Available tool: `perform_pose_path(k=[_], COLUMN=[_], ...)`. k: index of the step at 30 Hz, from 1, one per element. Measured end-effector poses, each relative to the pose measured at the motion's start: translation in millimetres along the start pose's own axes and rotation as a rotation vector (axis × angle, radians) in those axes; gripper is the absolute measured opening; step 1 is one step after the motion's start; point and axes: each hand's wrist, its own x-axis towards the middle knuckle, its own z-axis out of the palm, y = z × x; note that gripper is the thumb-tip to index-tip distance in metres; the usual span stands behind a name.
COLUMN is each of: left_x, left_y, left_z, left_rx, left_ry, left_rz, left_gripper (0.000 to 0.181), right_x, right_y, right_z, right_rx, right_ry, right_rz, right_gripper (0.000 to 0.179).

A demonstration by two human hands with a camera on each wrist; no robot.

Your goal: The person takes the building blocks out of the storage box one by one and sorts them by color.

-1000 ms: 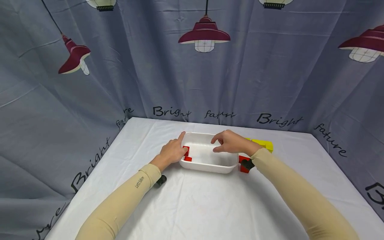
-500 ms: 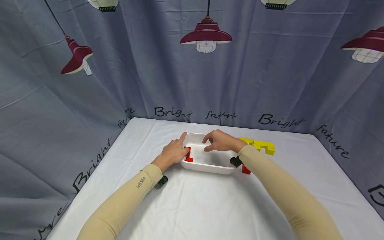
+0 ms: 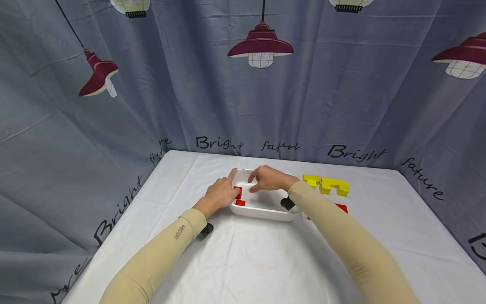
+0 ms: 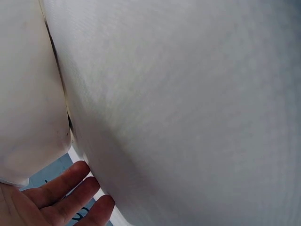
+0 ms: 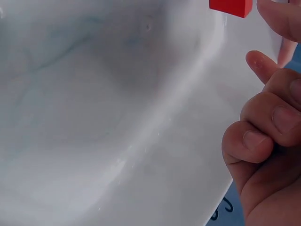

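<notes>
A white rectangular tray (image 3: 262, 214) stands on the table. My left hand (image 3: 220, 193) grips its left end, thumb over the rim and index finger stretched along the far left corner. In the left wrist view several fingertips (image 4: 96, 188) of that hand reach down beside the tray's outside. Two red blocks lie inside at the left end: one red block (image 3: 238, 194) partly under the thumb, a smaller-looking red block (image 3: 240, 203) nearer the front. Over the tray's inside hovers my right hand (image 3: 268, 178), thumb and index finger parted with nothing between them, other fingers bent.
Yellow blocks (image 3: 334, 185) lie on the table to the right of the tray. Nearer, a red block (image 3: 342, 208) shows partly from behind the right sleeve (image 3: 334, 223). Small black cameras (image 3: 287, 204) sit at both wrists. A grey-blue curtain (image 3: 243, 105) hangs behind the table.
My right hand has moved left across the tray toward the red blocks, uncovering more of the yellow blocks. My left hand keeps its place on the tray.
</notes>
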Motion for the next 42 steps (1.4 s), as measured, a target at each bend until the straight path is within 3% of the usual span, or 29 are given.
perform_pose_path(k=[20,42], left_x=[0.1,0.2], left_y=[-1.0,-1.9], left_z=[0.3,0.1], left_rx=[0.001,-0.005], left_ry=[0.027,0.014], left_rz=[0.025,0.023], left_gripper=[0.074,0.073], right_x=[26.5,27.1], right_y=[-1,-9], right_z=[22,23], right_rx=[0.004,-0.035], right_ry=[-0.025,-0.011], right_rz=[-0.038,-0.039], right_gripper=[0.031,0.017])
